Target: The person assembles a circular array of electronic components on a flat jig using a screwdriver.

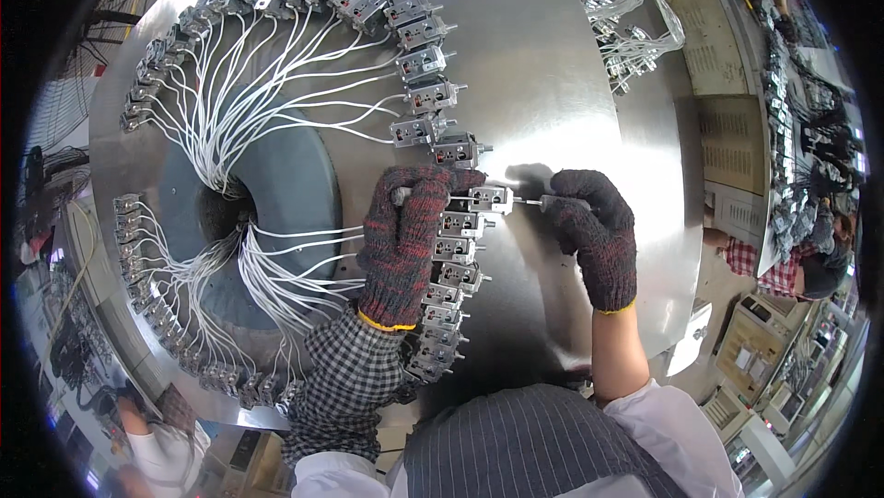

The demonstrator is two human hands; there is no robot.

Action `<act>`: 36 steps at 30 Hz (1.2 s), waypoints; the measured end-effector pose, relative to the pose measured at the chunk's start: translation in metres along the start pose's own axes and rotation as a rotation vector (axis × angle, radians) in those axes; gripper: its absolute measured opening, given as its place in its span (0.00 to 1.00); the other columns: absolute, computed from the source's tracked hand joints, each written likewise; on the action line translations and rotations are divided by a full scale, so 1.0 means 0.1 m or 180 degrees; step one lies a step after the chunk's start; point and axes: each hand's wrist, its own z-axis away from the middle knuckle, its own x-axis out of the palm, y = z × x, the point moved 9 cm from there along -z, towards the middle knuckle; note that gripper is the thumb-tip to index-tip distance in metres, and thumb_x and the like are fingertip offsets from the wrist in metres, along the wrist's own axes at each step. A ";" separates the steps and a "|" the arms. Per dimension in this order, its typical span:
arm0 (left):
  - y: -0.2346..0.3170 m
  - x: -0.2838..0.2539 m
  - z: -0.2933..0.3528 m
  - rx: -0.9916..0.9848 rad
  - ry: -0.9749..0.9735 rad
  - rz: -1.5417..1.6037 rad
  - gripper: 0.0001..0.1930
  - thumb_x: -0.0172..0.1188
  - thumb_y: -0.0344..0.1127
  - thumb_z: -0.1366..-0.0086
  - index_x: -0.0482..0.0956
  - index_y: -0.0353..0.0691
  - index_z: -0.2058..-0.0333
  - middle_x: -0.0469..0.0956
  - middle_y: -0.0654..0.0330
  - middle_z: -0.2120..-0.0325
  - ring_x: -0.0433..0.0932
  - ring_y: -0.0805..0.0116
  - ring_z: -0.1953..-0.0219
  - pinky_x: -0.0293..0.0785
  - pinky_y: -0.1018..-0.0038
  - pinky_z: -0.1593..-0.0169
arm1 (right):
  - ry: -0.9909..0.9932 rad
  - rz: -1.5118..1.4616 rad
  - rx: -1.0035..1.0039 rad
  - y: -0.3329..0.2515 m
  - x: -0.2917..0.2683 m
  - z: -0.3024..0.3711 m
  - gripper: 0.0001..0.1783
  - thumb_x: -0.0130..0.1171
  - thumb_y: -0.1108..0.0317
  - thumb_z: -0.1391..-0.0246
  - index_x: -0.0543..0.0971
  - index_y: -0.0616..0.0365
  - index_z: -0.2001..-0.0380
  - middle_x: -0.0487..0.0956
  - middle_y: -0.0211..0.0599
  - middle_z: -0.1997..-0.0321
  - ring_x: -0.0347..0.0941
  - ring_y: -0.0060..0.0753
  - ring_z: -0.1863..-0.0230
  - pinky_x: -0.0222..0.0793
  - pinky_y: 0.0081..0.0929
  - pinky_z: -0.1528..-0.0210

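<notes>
A broad metal table point(543, 65) spreads beneath the work. On it, a long loop of small metal blocks point(424, 63) curves round a dark grey disc point(313, 176), running from 10 o'clock through 12 and 3 to 6 and up to 9. White cables point(221, 121) fan from the disc's central hole to the blocks. Farther out, between 2 and 3 o'clock, lies a second cluster of blocks point(631, 56) with its own white cables.

Both gloved hands work at the disc's 3 o'clock. The left hand point(405, 236) sits on the inner side of the loop, its fingers curled closed on a thin pale strand point(461, 198); I cannot tell whether this is wire or rod. The right hand point(600, 240) is farther out at 3 o'clock, its fingers bent in a pinch around a short grey tool point(551, 202). Between them, one metal block point(491, 199) stands in the loop, the tool's slim shaft point(528, 202) pointing at its outer side.
</notes>
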 end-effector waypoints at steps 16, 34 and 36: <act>0.02 0.02 0.00 -0.0344 0.0213 0.0323 0.12 0.49 0.41 0.29 0.68 0.40 0.54 0.80 0.52 0.63 0.80 0.72 0.72 0.78 0.78 0.73 | -0.0077 -0.0028 -0.0487 -0.05 0.01 0.02 0.12 0.63 0.75 0.50 0.77 0.62 0.60 0.78 0.33 0.60 0.73 0.24 0.61 0.72 0.22 0.58; 0.02 -0.01 -0.01 0.0062 -0.0108 -0.0097 0.10 0.50 0.38 0.29 0.69 0.39 0.56 0.80 0.52 0.60 0.80 0.71 0.65 0.78 0.76 0.65 | 0.0189 -0.0138 -0.0002 -0.02 0.01 0.02 0.09 0.62 0.74 0.51 0.77 0.61 0.64 0.77 0.28 0.70 0.70 0.16 0.74 0.66 0.16 0.73; 0.01 0.01 -0.02 0.0093 -0.0111 -0.0052 0.10 0.50 0.38 0.30 0.69 0.39 0.56 0.80 0.53 0.60 0.80 0.71 0.65 0.78 0.75 0.65 | 0.0085 -0.0232 -0.0415 -0.01 0.02 0.00 0.10 0.62 0.74 0.50 0.77 0.61 0.62 0.77 0.30 0.67 0.71 0.19 0.70 0.68 0.18 0.67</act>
